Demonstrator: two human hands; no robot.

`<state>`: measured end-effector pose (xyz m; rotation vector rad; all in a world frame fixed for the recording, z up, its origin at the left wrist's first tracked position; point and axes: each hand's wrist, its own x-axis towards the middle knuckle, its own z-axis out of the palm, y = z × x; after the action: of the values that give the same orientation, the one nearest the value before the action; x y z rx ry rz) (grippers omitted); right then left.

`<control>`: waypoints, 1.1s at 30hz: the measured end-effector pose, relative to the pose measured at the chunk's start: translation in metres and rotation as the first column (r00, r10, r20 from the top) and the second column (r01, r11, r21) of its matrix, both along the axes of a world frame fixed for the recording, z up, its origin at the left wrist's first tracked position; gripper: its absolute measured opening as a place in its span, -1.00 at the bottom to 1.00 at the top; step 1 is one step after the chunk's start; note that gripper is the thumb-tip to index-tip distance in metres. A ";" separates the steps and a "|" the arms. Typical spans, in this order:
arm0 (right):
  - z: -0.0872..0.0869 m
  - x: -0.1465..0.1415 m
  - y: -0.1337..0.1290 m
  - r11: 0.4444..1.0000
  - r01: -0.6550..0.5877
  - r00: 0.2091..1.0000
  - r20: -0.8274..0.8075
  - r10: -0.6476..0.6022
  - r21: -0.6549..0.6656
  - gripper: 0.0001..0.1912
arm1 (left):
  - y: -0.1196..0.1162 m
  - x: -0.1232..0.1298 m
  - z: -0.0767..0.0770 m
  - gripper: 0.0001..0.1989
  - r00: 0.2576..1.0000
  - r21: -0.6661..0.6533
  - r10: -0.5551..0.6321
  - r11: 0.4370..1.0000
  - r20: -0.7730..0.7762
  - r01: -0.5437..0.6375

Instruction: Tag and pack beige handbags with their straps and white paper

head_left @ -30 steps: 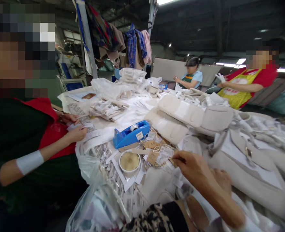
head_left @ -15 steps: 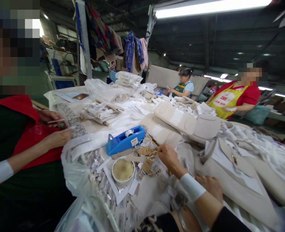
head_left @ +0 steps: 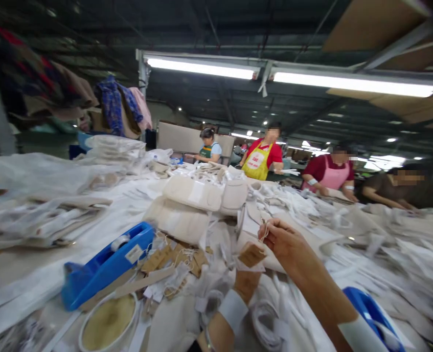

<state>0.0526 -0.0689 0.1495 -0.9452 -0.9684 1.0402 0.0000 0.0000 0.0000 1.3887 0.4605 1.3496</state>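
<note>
My right hand is closed, its thumb and fingertips pinching the pale string of a brown hang tag. A white slip shows just under the tag. Directly below and behind these is my left hand, its fingers hidden, so I cannot tell whether it grips the tag. Beyond both hands lies a beige bag with white paper on it. More brown hang tags with strings are heaped to the left, beside a blue tape dispenser and a round tub holding a yellowish substance.
Stacked beige bag pieces lie ahead on the table. A second blue tape dispenser is at lower right, by my right forearm. White wrapping and straps spread across the right side. Several people work along the far side, one in a yellow apron.
My view has swung right. My right hand has left the heap of tags and now holds a tag's string over the bag. My left hand has come out from beneath the right arm.
</note>
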 end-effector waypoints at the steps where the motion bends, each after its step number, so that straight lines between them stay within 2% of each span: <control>1: 0.005 0.010 -0.012 0.998 0.061 0.997 0.049 -0.061 0.005 -0.75 | -0.001 0.005 0.003 -0.72 0.998 0.003 -0.055 0.998 -0.004 0.055; 4: 0.005 0.033 -0.036 0.978 0.207 0.953 0.232 -0.196 -0.021 -0.75 | -0.006 0.008 0.014 -0.63 0.968 -0.085 -0.245 0.965 0.049 0.248; 6: -0.003 0.042 -0.043 0.968 0.247 0.921 0.324 -0.218 -0.053 -0.77 | -0.010 0.006 0.022 -0.62 0.921 -0.164 -0.360 0.909 0.148 0.382; 8: -0.015 0.046 -0.043 0.962 0.261 0.903 0.371 -0.215 -0.076 -0.78 | -0.016 0.003 0.030 -0.65 0.874 -0.185 -0.440 0.860 0.205 0.476; 13: -0.038 0.052 -0.033 0.947 0.301 0.902 0.355 -0.245 -0.112 -0.81 | -0.026 -0.002 0.038 -0.73 0.882 -0.190 -0.464 0.862 0.080 0.471; 20: -0.046 0.063 -0.034 0.950 0.293 0.932 0.254 -0.258 -0.111 -0.81 | -0.026 -0.004 0.040 -0.74 0.876 -0.199 -0.479 0.855 0.056 0.480; 27: -0.057 0.072 -0.033 0.958 0.261 0.950 0.204 -0.234 -0.116 -0.80 | -0.026 -0.004 0.042 -0.71 0.882 -0.235 -0.467 0.852 0.064 0.468; 33: -0.064 0.074 -0.027 0.965 0.232 0.967 0.133 -0.216 -0.125 -0.71 | -0.026 -0.004 0.042 -0.69 0.848 -0.278 -0.494 0.802 0.190 0.529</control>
<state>0.1267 -0.0962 0.0857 -1.2155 -0.8696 0.8757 -0.0039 -0.0262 0.0424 1.0563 0.1923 0.8492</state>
